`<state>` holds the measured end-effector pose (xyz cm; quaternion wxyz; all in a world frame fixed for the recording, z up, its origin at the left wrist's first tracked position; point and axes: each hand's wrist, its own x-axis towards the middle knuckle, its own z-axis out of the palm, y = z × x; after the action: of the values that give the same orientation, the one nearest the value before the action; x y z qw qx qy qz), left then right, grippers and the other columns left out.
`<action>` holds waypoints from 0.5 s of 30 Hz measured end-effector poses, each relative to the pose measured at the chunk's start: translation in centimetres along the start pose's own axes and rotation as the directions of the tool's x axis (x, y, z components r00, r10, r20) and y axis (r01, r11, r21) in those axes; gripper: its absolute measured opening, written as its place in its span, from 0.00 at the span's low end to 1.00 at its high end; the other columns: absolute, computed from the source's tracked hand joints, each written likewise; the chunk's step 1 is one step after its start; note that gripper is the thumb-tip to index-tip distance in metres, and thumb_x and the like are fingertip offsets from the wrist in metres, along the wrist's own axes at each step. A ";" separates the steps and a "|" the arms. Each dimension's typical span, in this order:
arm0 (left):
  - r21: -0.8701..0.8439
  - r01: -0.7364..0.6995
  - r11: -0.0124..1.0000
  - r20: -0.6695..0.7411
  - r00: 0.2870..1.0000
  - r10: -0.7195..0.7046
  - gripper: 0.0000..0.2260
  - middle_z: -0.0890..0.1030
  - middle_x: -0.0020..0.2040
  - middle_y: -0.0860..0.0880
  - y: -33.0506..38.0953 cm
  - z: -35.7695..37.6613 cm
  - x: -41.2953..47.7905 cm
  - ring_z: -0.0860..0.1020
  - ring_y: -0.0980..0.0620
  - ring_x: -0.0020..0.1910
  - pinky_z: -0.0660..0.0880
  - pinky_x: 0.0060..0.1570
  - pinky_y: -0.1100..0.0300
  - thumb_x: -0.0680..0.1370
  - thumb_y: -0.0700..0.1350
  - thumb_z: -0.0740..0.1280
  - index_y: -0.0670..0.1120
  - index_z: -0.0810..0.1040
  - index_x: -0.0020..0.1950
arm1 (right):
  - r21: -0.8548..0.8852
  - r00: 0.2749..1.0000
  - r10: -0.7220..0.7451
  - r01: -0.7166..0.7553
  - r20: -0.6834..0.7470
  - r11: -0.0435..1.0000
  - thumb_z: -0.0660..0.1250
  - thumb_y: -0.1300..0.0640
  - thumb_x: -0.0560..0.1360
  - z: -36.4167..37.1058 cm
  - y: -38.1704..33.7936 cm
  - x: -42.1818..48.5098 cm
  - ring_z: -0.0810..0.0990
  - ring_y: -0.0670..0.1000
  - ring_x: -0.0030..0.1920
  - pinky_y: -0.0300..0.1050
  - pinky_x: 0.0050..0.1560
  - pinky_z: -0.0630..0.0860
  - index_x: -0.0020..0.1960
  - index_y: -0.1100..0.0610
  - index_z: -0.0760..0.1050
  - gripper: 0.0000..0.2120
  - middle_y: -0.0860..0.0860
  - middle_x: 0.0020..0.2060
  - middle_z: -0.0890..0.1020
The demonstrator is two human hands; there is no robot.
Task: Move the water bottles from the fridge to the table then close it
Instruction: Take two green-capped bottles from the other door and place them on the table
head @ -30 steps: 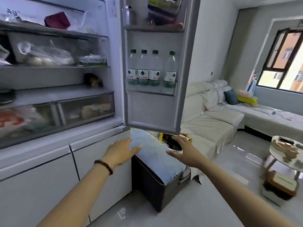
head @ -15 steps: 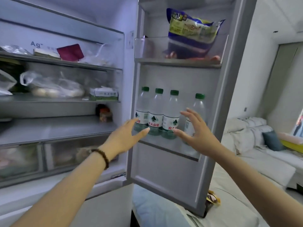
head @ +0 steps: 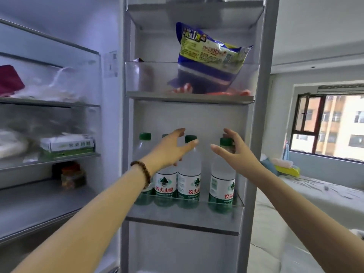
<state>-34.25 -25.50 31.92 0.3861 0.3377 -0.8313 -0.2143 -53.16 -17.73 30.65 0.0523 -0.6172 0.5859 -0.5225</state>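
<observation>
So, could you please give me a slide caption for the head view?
Left hand and right hand, both open, reach for four water bottles on the fridge door shelf.

Daylight enters a dark-framed window (head: 332, 123) at right, above a pale covered sofa (head: 275, 223).

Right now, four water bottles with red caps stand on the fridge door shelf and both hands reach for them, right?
Almost. The caps are green, not red. The head view shows four water bottles on the door shelf, with the left hand and right hand reaching for them.
</observation>
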 end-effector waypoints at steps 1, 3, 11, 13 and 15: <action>0.021 -0.014 1.000 0.019 1.000 0.014 0.33 0.64 0.74 0.52 -0.2 0.3 0.2 0.79 0.53 0.41 0.77 0.34 0.61 0.75 0.62 0.62 0.52 0.56 0.75 | -0.003 1.000 0.013 -0.013 -0.008 1.000 0.69 0.41 0.70 0.3 0.2 0.0 0.67 0.48 0.68 0.42 0.65 0.65 0.74 0.47 0.56 0.39 0.47 0.71 0.67; 0.047 -0.049 0.998 0.044 0.998 0.047 0.32 0.68 0.71 0.50 -0.6 0.7 0.3 0.79 0.53 0.39 0.78 0.35 0.61 0.74 0.61 0.64 0.52 0.58 0.73 | -0.005 0.999 0.020 -0.020 -0.032 1.000 0.70 0.43 0.70 0.9 0.8 -0.2 0.68 0.47 0.68 0.40 0.63 0.64 0.74 0.48 0.57 0.37 0.47 0.70 0.68; -0.015 -0.192 0.981 -0.002 0.981 0.192 0.29 0.73 0.57 0.54 -1.2 1.5 -0.4 0.72 0.58 0.42 0.70 0.42 0.64 0.69 0.64 0.67 0.53 0.64 0.65 | 0.064 0.997 -0.007 0.012 -0.078 0.998 0.70 0.45 0.70 1.1 2.3 -1.0 0.75 0.38 0.59 0.43 0.65 0.69 0.61 0.47 0.69 0.22 0.39 0.55 0.78; -0.066 -0.192 0.979 0.022 0.981 0.194 0.31 0.74 0.58 0.53 -1.4 2.3 -0.5 0.74 0.57 0.47 0.71 0.46 0.63 0.68 0.66 0.64 0.52 0.67 0.66 | 0.088 0.996 -0.023 0.031 -0.089 0.996 0.70 0.46 0.71 1.2 2.6 -1.2 0.74 0.39 0.60 0.44 0.66 0.69 0.61 0.47 0.69 0.21 0.39 0.55 0.78; -0.148 -0.197 0.969 0.033 0.978 0.204 0.30 0.74 0.60 0.52 -1.8 3.4 -0.7 0.73 0.53 0.58 0.71 0.59 0.57 0.68 0.69 0.62 0.53 0.70 0.64 | 0.112 0.997 -0.031 0.040 -0.077 0.993 0.70 0.44 0.69 1.2 2.9 -1.6 0.73 0.40 0.62 0.45 0.68 0.68 0.63 0.46 0.68 0.25 0.40 0.58 0.77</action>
<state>-35.87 -25.91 28.38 0.4090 0.2179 -0.8526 -0.2413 -53.86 -18.04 27.23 0.0558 -0.6036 0.5458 -0.5785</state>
